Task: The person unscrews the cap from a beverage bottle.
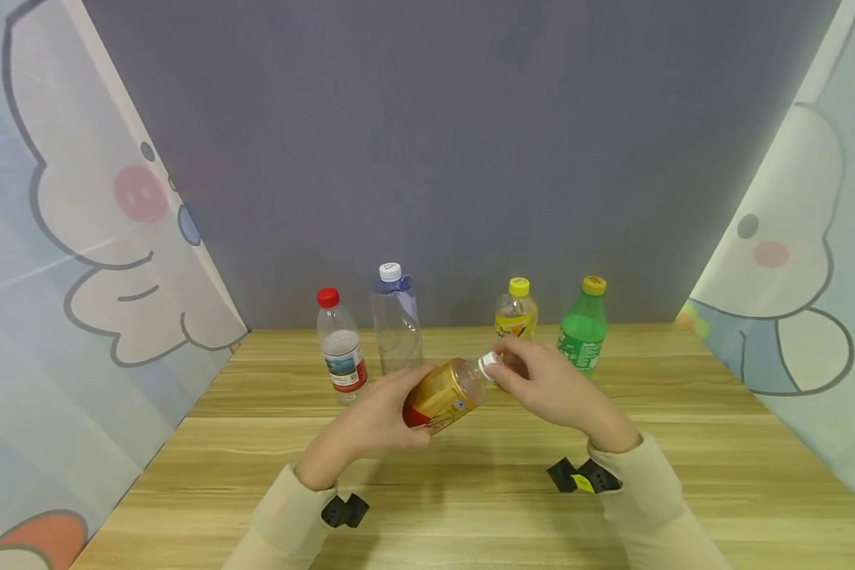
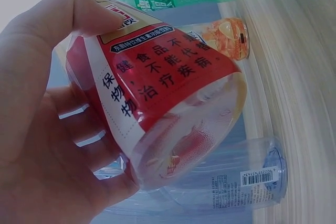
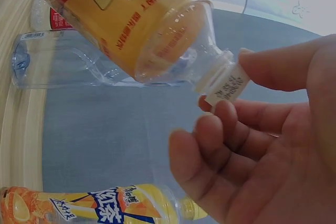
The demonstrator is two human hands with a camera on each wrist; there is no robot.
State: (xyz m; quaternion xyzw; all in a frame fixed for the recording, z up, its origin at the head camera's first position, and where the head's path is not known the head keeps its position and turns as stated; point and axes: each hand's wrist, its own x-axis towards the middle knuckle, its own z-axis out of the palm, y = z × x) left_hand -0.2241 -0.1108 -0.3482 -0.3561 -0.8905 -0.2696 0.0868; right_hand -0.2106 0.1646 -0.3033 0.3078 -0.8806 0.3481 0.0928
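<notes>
As your left hand (image 1: 374, 419) grips the gold bottle (image 1: 438, 398), your right hand (image 1: 557, 388) pinches its cap (image 1: 490, 364)

Where the table (image 1: 256, 412) ends at your left, a printed sheet (image 1: 43, 356) with a cartoon figure hangs beside it. Next comes the red-capped bottle (image 1: 343, 356), upright on the wood, then the tall bottle (image 1: 397, 321), clear and white-capped, its lower part behind your left hand. That hand's fingers curl round the gold bottle, the thumb on one side and the others opposite (your left wrist view shows gaps between them). You have the gold bottle above the table, tilted, its neck pointing up to the right. Its white cap sits at the neck, pinched between your right thumb and forefinger; your other right fingers are bent. Whether the cap is loosened, you cannot tell. Beyond those fingertips stands the yellow bottle (image 1: 516, 313), partly hidden by your hand. Farther right, you have the green bottle (image 1: 583, 328), yellow-capped and upright. At the far right hangs a second sheet (image 1: 791, 261), and a grey wall (image 1: 435, 158) rises behind the table.
</notes>
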